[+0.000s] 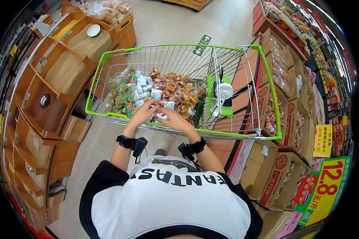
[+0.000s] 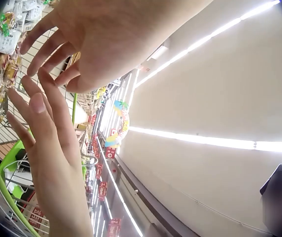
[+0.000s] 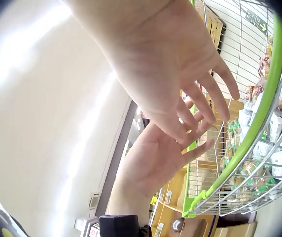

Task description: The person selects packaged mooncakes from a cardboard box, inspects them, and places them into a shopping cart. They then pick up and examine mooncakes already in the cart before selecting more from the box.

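Both hands hover at the near rim of a green-edged wire shopping cart (image 1: 138,48). My left hand (image 1: 144,113) has its fingers loosely bent and nothing in them. Beside it, my right hand (image 1: 177,121) is also bare, its fingers relaxed and pointing toward the left one. In the left wrist view the fingertips of the two hands come close together. Heaped in the cart lie green-marked wrapped snacks (image 1: 123,89), white-labelled packets (image 1: 142,81) and brown and yellow wrapped snacks (image 1: 173,84). A small white fan (image 1: 226,91) sits at the cart's green child-seat panel (image 1: 210,93).
Wooden display bins (image 1: 66,71) curve along the left, one with a white plate (image 1: 93,30). Cardboard boxes of packaged goods (image 1: 281,175) line the right, near a yellow and green price sign (image 1: 327,191). Tiled floor (image 1: 167,28) stretches beyond the cart.
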A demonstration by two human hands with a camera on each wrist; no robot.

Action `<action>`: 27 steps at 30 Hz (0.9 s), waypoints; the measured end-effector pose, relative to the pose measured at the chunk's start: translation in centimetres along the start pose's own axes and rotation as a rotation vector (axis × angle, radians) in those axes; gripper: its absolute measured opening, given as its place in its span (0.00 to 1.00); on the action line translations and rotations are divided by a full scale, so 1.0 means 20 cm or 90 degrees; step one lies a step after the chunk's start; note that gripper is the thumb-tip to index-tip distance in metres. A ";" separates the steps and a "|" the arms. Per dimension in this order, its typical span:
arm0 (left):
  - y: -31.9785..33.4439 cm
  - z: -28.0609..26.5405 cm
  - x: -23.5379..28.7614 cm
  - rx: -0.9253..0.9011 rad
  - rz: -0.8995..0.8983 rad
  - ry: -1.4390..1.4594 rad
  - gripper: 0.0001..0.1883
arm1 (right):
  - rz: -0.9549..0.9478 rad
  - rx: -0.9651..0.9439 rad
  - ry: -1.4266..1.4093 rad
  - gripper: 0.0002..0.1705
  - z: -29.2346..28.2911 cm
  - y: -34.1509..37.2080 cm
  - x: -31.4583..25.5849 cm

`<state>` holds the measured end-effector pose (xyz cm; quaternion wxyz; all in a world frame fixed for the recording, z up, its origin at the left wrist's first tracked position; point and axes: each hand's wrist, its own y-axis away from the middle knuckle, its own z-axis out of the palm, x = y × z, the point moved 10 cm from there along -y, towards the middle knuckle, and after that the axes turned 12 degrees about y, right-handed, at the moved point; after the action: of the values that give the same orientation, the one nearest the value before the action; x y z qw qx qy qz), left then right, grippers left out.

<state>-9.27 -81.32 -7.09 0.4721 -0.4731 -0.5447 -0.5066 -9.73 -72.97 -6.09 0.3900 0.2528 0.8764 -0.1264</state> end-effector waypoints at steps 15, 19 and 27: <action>-0.11 0.51 0.22 -0.067 0.091 0.078 0.09 | 0.074 0.134 -0.082 0.17 -0.27 0.42 0.17; -0.13 0.74 0.33 -0.117 0.152 0.100 0.08 | 0.134 0.213 -0.055 0.17 -0.45 0.64 0.20; -0.13 1.22 0.47 -0.214 0.167 0.119 0.08 | 0.177 0.373 -0.025 0.16 -0.74 1.12 0.22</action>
<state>-13.67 -56.64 0.98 0.4966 -0.5628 -0.3403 -0.5664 -9.33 -46.46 -0.12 0.3307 0.4693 0.7521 -0.3235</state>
